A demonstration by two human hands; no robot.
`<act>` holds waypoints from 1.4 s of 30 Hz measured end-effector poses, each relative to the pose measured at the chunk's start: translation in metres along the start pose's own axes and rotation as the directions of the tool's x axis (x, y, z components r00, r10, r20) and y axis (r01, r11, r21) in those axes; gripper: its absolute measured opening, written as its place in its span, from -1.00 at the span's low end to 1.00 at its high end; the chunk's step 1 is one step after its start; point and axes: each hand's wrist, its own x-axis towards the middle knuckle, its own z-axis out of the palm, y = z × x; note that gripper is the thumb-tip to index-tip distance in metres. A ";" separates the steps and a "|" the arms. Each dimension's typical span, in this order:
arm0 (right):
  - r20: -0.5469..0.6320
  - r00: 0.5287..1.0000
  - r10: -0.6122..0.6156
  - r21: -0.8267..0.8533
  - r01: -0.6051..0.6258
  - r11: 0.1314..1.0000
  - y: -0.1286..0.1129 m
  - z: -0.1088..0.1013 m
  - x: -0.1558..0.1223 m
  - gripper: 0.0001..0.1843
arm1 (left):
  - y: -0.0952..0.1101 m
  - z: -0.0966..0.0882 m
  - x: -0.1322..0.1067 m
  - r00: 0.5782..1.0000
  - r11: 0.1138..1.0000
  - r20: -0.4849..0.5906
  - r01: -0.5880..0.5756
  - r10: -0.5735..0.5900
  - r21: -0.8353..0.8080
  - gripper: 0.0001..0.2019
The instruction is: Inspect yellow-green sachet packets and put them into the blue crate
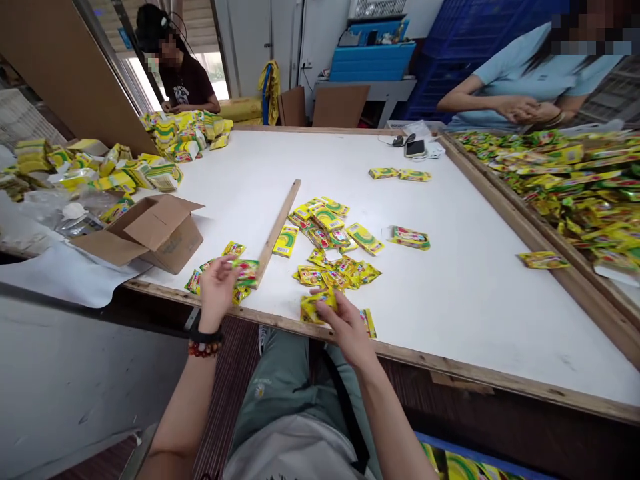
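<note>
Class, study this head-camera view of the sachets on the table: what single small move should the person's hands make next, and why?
Probably the right hand should set its yellow foil sachet onto the loose pile of yellow sachets on the white-topped table: the pile lies just beyond it, while the left hand is over other sachets beside the long wooden strip.

"What's in the right hand (347,330)?"

"Yellow foil sachets (316,307) with red and green print, pinched in its fingers (330,308) just above the front edge of the bench (450,313)."

"And the others?"

"A loose heap (335,270) lies flat near that edge, overlapping and crumpled, with a few just beside the left hand (217,293)."
</note>
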 end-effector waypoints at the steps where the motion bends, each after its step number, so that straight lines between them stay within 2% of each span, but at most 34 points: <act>1: 0.075 0.997 0.013 0.039 -0.016 0.999 -0.005 0.008 0.002 -0.62 | 0.010 0.009 -0.011 0.996 0.995 0.092 0.012 -0.003 -0.095 -0.65; 3: 0.158 0.987 0.001 0.052 -0.009 0.999 -0.012 0.020 0.006 -0.65 | 0.026 0.027 -0.029 0.962 0.978 0.272 0.053 0.003 -0.199 -0.67; 5: 0.163 0.986 -0.014 0.050 0.006 0.999 -0.016 0.023 0.008 -0.66 | 0.036 0.041 -0.041 0.921 0.964 0.388 0.089 0.017 -0.252 -0.71; 7: 0.165 0.986 0.013 0.068 -0.025 0.997 -0.019 0.019 0.008 -0.56 | 0.040 0.050 -0.049 0.895 0.950 0.446 0.125 0.016 -0.286 -0.70; 10: 0.149 0.987 0.054 0.074 -0.065 0.995 -0.018 0.007 0.005 -0.32 | 0.038 0.057 -0.059 0.864 0.927 0.504 0.204 -0.019 -0.315 -0.57; 11: 0.129 0.990 0.056 0.061 -0.064 0.996 -0.016 0.004 0.004 -0.32 | 0.037 0.060 -0.061 0.850 0.918 0.526 0.231 -0.029 -0.323 -0.52; 13: 0.059 0.996 0.062 0.056 -0.066 0.996 -0.006 0.001 0.002 -0.48 | 0.033 0.066 -0.060 0.818 0.910 0.575 0.257 -0.026 -0.325 -0.46; 15: -0.051 0.996 0.076 0.100 -0.071 0.992 0.008 0.000 0.000 -0.65 | 0.030 0.077 -0.047 0.790 0.940 0.613 0.204 0.008 -0.275 -0.49; 16: -0.127 0.989 0.076 0.127 -0.060 0.990 0.015 0.000 -0.001 -0.68 | 0.029 0.085 -0.035 0.793 0.968 0.609 0.129 0.030 -0.216 -0.52; 18: -0.288 0.956 0.049 0.148 -0.006 0.989 0.028 0.002 -0.003 -0.67 | 0.028 0.102 -0.002 0.836 0.995 0.542 -0.098 0.081 0.003 -0.60; 19: -0.349 0.937 0.028 0.137 0.022 0.990 0.033 0.003 -0.003 -0.65 | 0.029 0.111 0.017 0.865 0.961 0.490 -0.219 0.110 0.171 -0.63; 20: -0.389 0.921 0.007 0.117 0.042 0.992 0.036 0.004 -0.004 -0.63 | 0.029 0.120 0.035 0.883 0.885 0.451 -0.311 0.133 0.347 -0.65; 22: -0.406 0.914 -0.017 0.080 0.054 0.995 0.040 0.006 -0.004 -0.58 | 0.030 0.136 0.065 0.883 0.692 0.456 -0.401 0.116 0.601 -0.61; 24: -0.389 0.921 -0.019 0.063 0.047 0.997 0.041 0.005 -0.003 -0.54 | 0.031 0.148 0.083 0.873 0.583 0.484 -0.424 0.060 0.693 -0.57; 26: -0.363 0.932 -0.014 0.062 0.039 0.997 0.041 0.004 -0.002 -0.52 | 0.032 0.156 0.089 0.862 0.564 0.506 -0.432 0.028 0.704 -0.60; 29: -0.348 0.937 -0.022 0.066 0.048 0.997 0.040 -0.001 -0.002 -0.52 | 0.033 0.157 0.086 0.845 0.538 0.535 -0.453 0.005 0.711 -0.66; 32: -0.378 0.925 -0.048 0.063 0.078 0.995 0.042 -0.004 -0.001 -0.56 | 0.036 0.148 0.079 0.855 0.531 0.518 -0.450 0.025 0.718 -0.56; 35: -0.391 0.919 -0.048 0.091 0.090 0.992 0.049 -0.005 0.000 -0.60 | 0.040 0.133 0.065 0.861 0.574 0.496 -0.464 0.113 0.675 -0.53; 37: -0.428 0.903 -0.037 0.140 0.107 0.984 0.052 -0.006 0.001 -0.61 | 0.043 0.121 0.048 0.852 0.626 0.494 -0.482 0.173 0.613 -0.56; 40: -0.543 0.837 -0.062 0.188 0.193 0.963 0.042 -0.008 0.000 -0.63 | 0.044 0.105 0.008 0.801 0.728 0.540 -0.529 0.258 0.436 -0.55; 42: -0.592 0.790 -0.160 0.114 0.279 0.953 0.028 -0.011 -0.002 -0.68 | 0.044 0.098 -0.022 0.739 0.771 0.597 -0.564 0.312 0.296 -0.35</act>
